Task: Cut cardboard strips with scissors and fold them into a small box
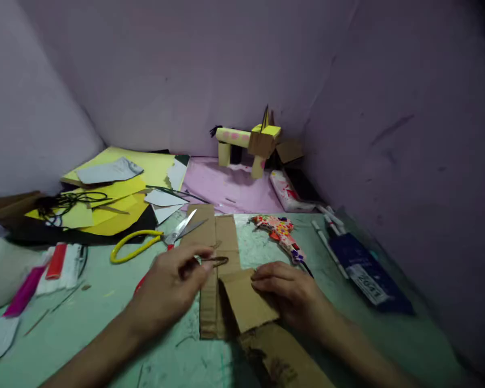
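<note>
Between thumb and forefinger, my left hand (172,283) pinches a thin brown strip of cardboard (220,261). My right hand (293,288) grips the edge of a squarish cardboard piece (248,304), tilted above the table. Under both hands lies a larger folded cardboard sheet (209,318) with a crease down its length. Another cardboard piece (286,355) is at the bottom, partly beneath the square one. Scissors (145,240) with yellow and red handles lie open just beyond my left hand, partly hidden by it. A patterned glue gun (281,234) rests beyond my right hand.
A paper-and-cardboard animal figure (242,139) stands at the back on a pink sheet (202,180). Yellow paper (121,207) and black cord (64,205) are piled at left. Markers (59,264) lie near left; a blue pouch (372,275) is at right. Walls enclose the green table (178,350).
</note>
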A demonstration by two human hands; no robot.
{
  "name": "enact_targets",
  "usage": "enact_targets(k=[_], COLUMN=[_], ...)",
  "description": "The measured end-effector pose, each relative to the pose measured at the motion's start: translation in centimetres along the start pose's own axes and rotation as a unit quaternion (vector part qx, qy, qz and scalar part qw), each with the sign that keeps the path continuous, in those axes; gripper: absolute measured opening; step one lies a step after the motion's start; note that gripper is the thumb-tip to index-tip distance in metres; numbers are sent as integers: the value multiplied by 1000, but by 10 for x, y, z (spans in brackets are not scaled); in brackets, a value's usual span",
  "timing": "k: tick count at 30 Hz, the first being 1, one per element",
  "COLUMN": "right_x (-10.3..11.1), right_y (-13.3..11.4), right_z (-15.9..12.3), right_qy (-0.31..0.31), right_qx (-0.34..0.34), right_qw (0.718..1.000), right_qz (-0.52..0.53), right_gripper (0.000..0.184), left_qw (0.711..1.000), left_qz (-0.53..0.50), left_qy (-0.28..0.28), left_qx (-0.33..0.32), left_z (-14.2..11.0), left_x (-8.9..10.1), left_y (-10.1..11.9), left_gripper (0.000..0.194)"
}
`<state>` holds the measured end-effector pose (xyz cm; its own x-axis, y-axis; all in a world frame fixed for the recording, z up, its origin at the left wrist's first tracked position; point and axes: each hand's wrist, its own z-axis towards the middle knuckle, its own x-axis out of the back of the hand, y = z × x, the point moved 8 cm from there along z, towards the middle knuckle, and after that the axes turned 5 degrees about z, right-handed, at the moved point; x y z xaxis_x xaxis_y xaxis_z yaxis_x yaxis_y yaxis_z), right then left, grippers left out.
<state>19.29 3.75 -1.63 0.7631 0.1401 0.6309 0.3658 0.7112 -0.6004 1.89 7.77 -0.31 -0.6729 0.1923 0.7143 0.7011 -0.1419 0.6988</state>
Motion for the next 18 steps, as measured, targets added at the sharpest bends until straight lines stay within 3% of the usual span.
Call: enact_targets(k=[3,6,9,12,14,18], right_x=[-8,-13,-12,-6,-7,-34], right_y=[-7,-6,0,11,21,26], right_z=[-2,-4,-6,-9,-13,-11], right_qy=[-32,-58,-56,-4,35,42], right_qx=[2,-34,-98,-184,-264,-355], right_qw=[997,993,993,976,938,806], right_qz=[-70,-94,-21,113,222,471], right_gripper=[22,26,25,28,36,46], left_qw=[993,980,977,985,990,982], left_qz=[84,164,171,102,34,-136], left_qy=[-65,-99,-130,-139,-135,-130], left_qx=[-43,-46,-14,20,28,33], left_z=[-7,-9,-7,-2,2,8], left_x=[-33,-51,-56,-54,-51,-48], left_y=[13,20,20,15,10,4], left_gripper=[33,39,37,22,15,16])
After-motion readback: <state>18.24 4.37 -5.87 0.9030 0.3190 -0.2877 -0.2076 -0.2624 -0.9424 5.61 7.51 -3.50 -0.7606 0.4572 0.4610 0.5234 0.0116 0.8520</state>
